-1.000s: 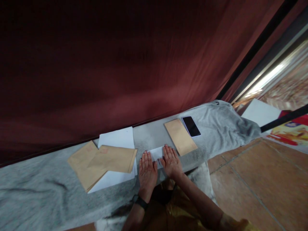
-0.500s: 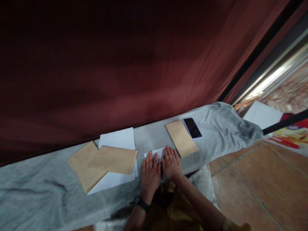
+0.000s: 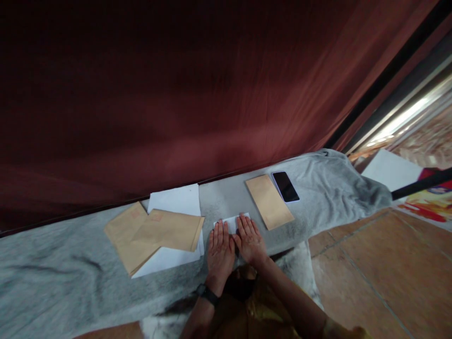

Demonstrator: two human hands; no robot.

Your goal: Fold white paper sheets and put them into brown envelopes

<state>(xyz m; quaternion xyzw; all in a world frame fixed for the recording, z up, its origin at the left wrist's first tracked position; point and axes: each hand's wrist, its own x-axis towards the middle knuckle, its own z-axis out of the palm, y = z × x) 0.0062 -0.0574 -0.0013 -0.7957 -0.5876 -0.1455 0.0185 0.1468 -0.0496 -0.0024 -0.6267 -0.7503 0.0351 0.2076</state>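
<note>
A white piece of paper (image 3: 231,223), seemingly folded, lies on the grey cloth in front of me, mostly covered by my hands. My left hand (image 3: 221,252) rests flat on its left part, fingers stretched out. On its right part lies my right hand (image 3: 251,242), also flat with the fingers extended. The two thumbs come close together over the paper. Just to the right of my right hand is a brown envelope (image 3: 270,202). To the left, more brown envelopes (image 3: 165,230) overlap on top of white sheets (image 3: 176,200).
A phone (image 3: 285,186) lies beside the right-hand envelope. The grey cloth (image 3: 63,263) covers the long narrow surface, with a dark red curtain (image 3: 212,117) rising behind it. A black bar (image 3: 420,184) juts in at the right, above the tiled floor (image 3: 381,263).
My right hand has shifted slightly right along the paper, showing a bit more of its top edge. Both hands stay flat. The whole view has moved a little.
</note>
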